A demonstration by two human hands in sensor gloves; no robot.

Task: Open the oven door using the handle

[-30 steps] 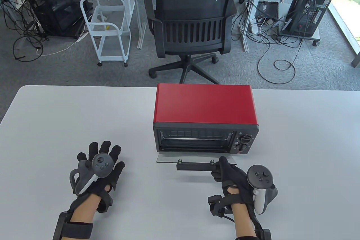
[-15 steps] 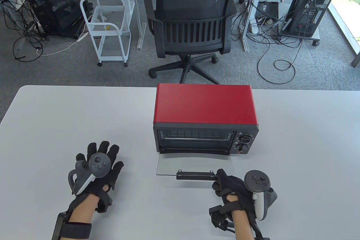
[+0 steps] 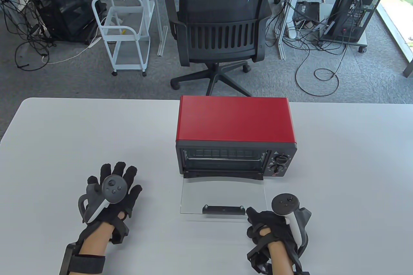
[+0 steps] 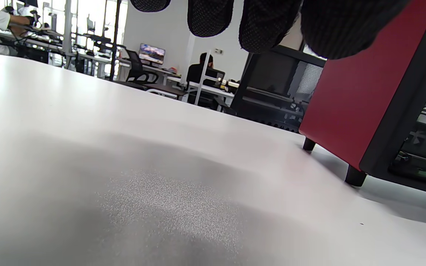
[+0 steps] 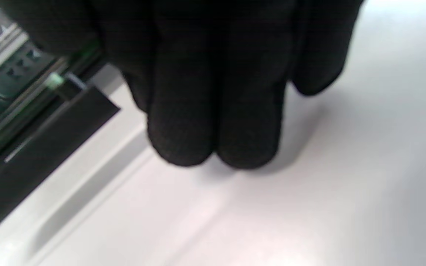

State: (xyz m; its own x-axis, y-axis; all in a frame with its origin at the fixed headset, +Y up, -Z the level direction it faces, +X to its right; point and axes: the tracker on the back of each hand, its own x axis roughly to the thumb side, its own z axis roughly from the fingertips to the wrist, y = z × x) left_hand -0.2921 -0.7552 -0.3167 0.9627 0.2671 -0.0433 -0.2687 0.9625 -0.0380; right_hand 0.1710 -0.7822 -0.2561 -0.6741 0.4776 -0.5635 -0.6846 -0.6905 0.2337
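step: final bit, oven (image 3: 236,136) door (image 3: 222,196) looked dropped flat at its 6 o'clock | right hand (image 3: 272,223) at handle (image 3: 223,210) end, grip unclear | left hand (image 3: 111,191) spread flat on table (image 3: 80,133) | next: probably just let go

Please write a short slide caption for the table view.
Red toaster oven with glass door folded down; right hand at the handle's right end.

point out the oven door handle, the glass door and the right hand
oven door handle (image 3: 223,210), table view, middle of the black bar
glass door (image 3: 222,194), table view, centre of the clear pane
right hand (image 3: 269,223), table view, back of the glove
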